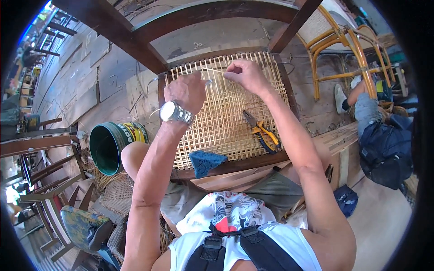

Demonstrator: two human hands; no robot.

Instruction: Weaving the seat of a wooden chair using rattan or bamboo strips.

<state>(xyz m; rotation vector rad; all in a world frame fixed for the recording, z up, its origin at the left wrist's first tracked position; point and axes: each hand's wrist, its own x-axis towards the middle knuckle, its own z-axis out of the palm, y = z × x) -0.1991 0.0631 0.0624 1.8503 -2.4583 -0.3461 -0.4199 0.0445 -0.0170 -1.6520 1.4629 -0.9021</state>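
A woven cane seat [217, 119] in a dark wooden chair frame [217, 16] lies before me, with open lengthwise strands at its far end. Over that far part, my right hand [246, 77] pinches a thin pale cane strip [212, 70] that runs left toward my other hand. My left hand [184, 90], a silver watch on its wrist, is closed at the seat's far left. A small shiny piece shows by its thumb, but its grip is mostly hidden. Pliers with yellow and black handles [266, 136] rest on the weave at right. A blue cloth [205, 162] hangs over the near rail.
A green bucket [108, 147] lies tipped at left, near loose fibres. A rattan chair [339, 49] stands at the far right. Beside it sits another person, partly visible, with a dark bag [386, 153] nearby. Wooden frames [49, 207] crowd the lower left.
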